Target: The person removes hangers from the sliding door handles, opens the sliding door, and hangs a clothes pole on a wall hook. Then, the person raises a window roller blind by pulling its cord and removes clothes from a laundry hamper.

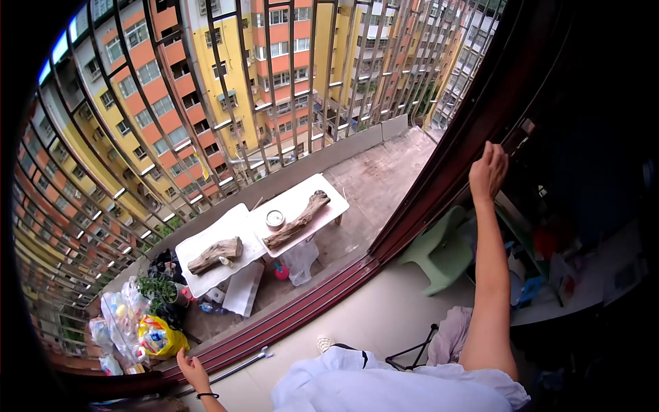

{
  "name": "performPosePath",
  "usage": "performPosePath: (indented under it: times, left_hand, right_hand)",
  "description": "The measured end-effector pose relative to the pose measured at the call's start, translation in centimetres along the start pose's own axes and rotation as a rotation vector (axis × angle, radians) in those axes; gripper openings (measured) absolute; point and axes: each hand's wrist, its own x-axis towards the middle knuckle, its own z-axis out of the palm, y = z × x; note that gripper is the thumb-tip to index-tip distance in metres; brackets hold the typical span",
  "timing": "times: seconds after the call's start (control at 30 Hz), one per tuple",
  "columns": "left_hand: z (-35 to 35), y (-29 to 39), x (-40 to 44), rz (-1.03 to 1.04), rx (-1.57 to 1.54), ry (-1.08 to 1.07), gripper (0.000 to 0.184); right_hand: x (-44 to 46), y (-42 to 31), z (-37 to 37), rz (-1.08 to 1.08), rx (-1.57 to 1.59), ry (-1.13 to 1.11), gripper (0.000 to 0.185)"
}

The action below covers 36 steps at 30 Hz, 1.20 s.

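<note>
My left hand (194, 373) is low on the left, beside the dark red door track (274, 329). Its fingers are apart and nothing shows in it; a dark band circles the wrist. My right hand (488, 172) is raised at the end of a stretched arm, close to the dark red door frame (453, 147). The fingers of that hand are bent inward, and what they grip, if anything, is lost in the dark. Nearest to my left hand, across the track, is a yellow plastic bag (163, 336) filled with bottles.
Beyond the track, two white tables (322, 237) carry driftwood pieces (298, 220) and a round tin (274, 219). Metal bars (264, 82) enclose the balcony. A green plastic chair (443, 254) stands indoors under my right arm. A pole (237, 369) lies along the track.
</note>
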Motion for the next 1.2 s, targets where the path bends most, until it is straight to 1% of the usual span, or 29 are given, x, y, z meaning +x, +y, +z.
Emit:
performPosePath:
  times: [0.07,0.13,0.2,0.23,0.27,0.3,0.33,0.37,0.4,0.43,0.47,0.5,0.53,0.6,0.67,0.7,0.77,0.8,0.87,0.93,0.97,1.0,1.03,1.07,1.1,1.13,1.17,1.2]
  left_hand:
    - [-0.2,0.2,-0.2,-0.009,0.018,0.000,0.044]
    - [-0.5,-0.3,-0.4,-0.010,0.021,-0.002,0.045]
    - [-0.6,-0.8,-0.6,-0.030,0.019,0.030,0.046]
    - [-0.8,-1.3,-1.0,-0.014,0.010,0.040,0.046]
    - [-1.3,-1.9,-1.7,-0.006,0.007,0.058,0.047]
    - [-1.6,-2.2,-2.5,-0.026,0.024,0.071,0.048]
    - [-1.9,-2.7,-3.3,-0.033,0.025,0.092,0.048]
    - [-2.3,-1.9,-4.3,-0.067,-0.021,0.088,0.046]
    - [-2.5,-2.8,-5.0,-0.074,-0.011,0.108,0.045]
    - [-3.1,-2.5,-5.5,-0.083,0.078,0.070,0.044]
    - [-3.2,-2.5,-5.9,-0.158,0.053,0.080,0.043]
    - [-3.4,-2.2,-6.2,-0.189,-0.005,0.092,0.042]
    - [-3.5,-2.2,-6.5,-0.183,-0.015,0.106,0.041]
    - [-4.0,-2.9,-6.9,-0.204,-0.002,0.112,0.041]
    - [-4.3,-3.3,-7.3,-0.218,-0.058,0.152,0.041]
    - [-4.8,-2.9,-7.6,-0.207,-0.038,0.152,0.041]
    - [-6.0,-3.0,-8.1,-0.206,-0.016,0.163,0.040]
    - [-6.7,-2.7,-8.4,-0.247,-0.027,0.176,0.039]
    - [-8.0,-3.9,-9.4,-0.272,-0.041,0.227,0.039]
    - [-9.5,-5.1,-10.7,-0.326,-0.062,0.256,0.041]
    - [-10.2,-6.4,-11.3,-0.350,-0.062,0.265,0.041]
    - [-10.8,-8.1,-11.9,-0.372,-0.055,0.276,0.041]
    - [-11.9,-9.0,-12.3,-0.386,-0.058,0.293,0.041]
    - [-12.8,-10.0,-12.7,-0.400,-0.063,0.306,0.041]
    - [-13.9,-11.2,-12.8,-0.410,-0.064,0.316,0.041]
    - [-14.9,-12.7,-13.0,-0.394,-0.077,0.335,0.040]
    - [-16.1,-14.2,-13.2,-0.378,-0.086,0.353,0.039]
    - [-17.2,-15.5,-13.2,-0.385,-0.084,0.357,0.039]
  right_hand:
    - [0.5,-2.3,-0.1,-0.277,0.128,-0.088,0.055]
    - [0.5,-3.1,1.7,-0.516,0.143,-0.221,0.052]
    - [-0.3,-1.9,5.6,-0.613,0.131,-0.335,0.049]
    - [-0.1,-1.3,5.3,-0.678,-0.002,-0.372,0.047]
    - [0.0,-0.8,5.9,-0.703,0.031,-0.364,0.048]
    - [0.0,-0.7,6.4,-0.712,0.044,-0.372,0.049]
    - [-0.1,-0.9,6.6,-0.677,0.050,-0.424,0.051]
    - [-0.1,-0.9,6.6,-0.671,0.030,-0.430,0.051]
    - [-0.1,-1.1,6.6,-0.659,0.006,-0.436,0.051]
    - [0.1,-1.4,6.4,-0.642,-0.003,-0.470,0.051]
    - [0.1,-1.6,6.2,-0.622,-0.020,-0.502,0.051]
    - [0.2,-1.6,6.1,-0.622,-0.030,-0.547,0.051]
    - [0.3,-1.5,6.1,-0.625,-0.044,-0.588,0.051]
    - [0.4,-1.4,6.0,-0.654,-0.047,-0.585,0.051]
    - [0.7,-1.8,5.5,-0.603,0.003,-0.671,0.050]
    - [0.3,-1.6,6.3,-0.605,0.017,-0.647,0.050]
    - [-0.2,-2.4,6.8,-0.530,-0.027,-0.668,0.048]
    - [-0.7,-3.4,7.0,-0.487,-0.062,-0.666,0.047]
    - [-2.8,-6.1,7.1,-0.454,-0.128,-0.702,0.048]
    - [-6.2,-11.9,3.3,-0.477,-0.046,-0.817,0.046]
    - [-10.2,-13.9,4.5,-0.568,0.056,-0.799,0.044]
    - [-14.3,-16.7,4.0,-0.629,0.195,-0.731,0.042]
    - [-16.1,-20.6,-0.3,-0.627,0.262,-0.937,0.039]
    - [-20.3,-23.5,-0.8,-0.621,0.413,-1.045,0.035]
    - [-25.8,-25.9,-2.0,-0.657,0.661,-0.820,0.032]
    - [-27.7,-28.9,-6.8,-0.812,0.640,-0.939,0.032]
    - [-30.2,-31.8,-11.0,-0.822,0.682,-1.070,0.034]
    - [-33.6,-34.4,-13.8,-0.865,0.751,-1.116,0.035]
